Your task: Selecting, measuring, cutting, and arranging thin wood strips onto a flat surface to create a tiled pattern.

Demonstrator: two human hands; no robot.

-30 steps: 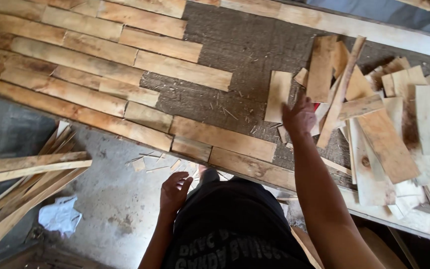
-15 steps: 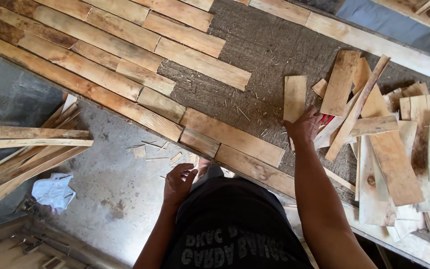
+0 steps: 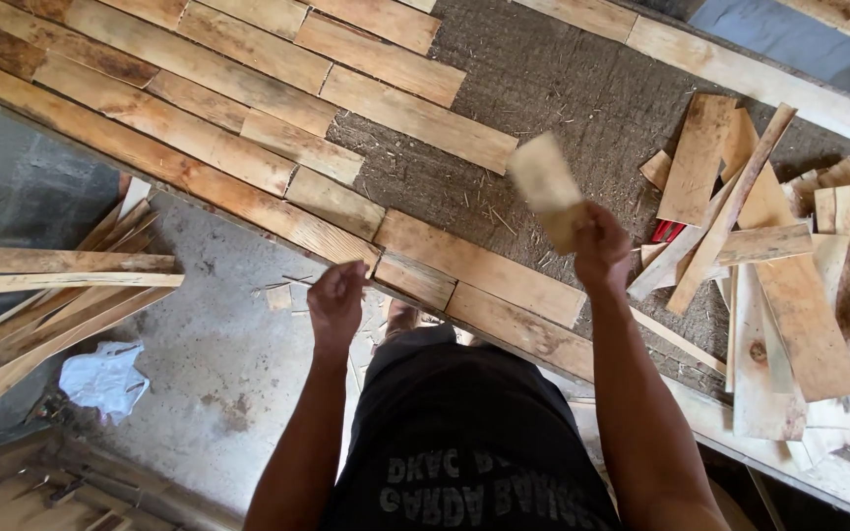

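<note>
My right hand [image 3: 597,246] grips a short pale wooden board [image 3: 548,187], held up in the air over the rough brown panel [image 3: 563,108]. The board looks blurred. My left hand [image 3: 334,303] hangs lower, fingers loosely curled and holding nothing, just beside the near edge of the laid wooden planks [image 3: 277,138]. These planks lie in staggered rows across the panel's left part. Right of my right hand lies a loose heap of wood offcuts [image 3: 789,265].
A bundle of long thin slats [image 3: 41,295] lies at the left on the concrete floor [image 3: 199,374]. A crumpled white bag [image 3: 105,379] sits below them. A long pale beam [image 3: 740,64] borders the panel at the top right.
My right hand has lifted one short board out of the offcut heap and carried it left and up. My left hand has risen a little toward the plank edge.
</note>
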